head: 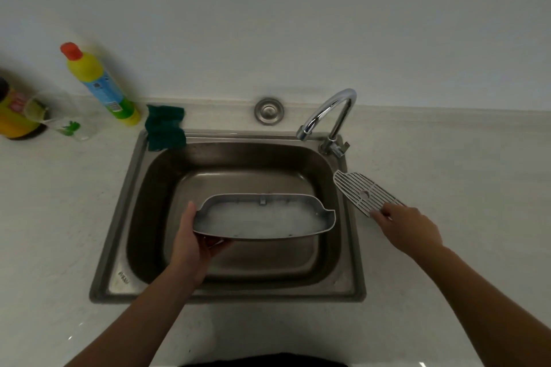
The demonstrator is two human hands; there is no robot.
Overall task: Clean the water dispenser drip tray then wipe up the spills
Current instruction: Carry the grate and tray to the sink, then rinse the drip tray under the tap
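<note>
My left hand [190,243] grips the left end of the grey drip tray [264,219] and holds it level over the steel sink [125,197]. Cloudy water lies in the tray. My right hand [410,228] rests on the near end of the slotted tray grille [362,192], which lies flat on the counter to the right of the sink, partly over its rim. My fingertips pinch the grille's edge.
A chrome tap [331,115] stands at the sink's back right corner. A dark green cloth [165,127] hangs over the back left rim. A yellow detergent bottle [98,83], a plastic cup [64,121] and a dark bottle [13,110] stand on the left counter.
</note>
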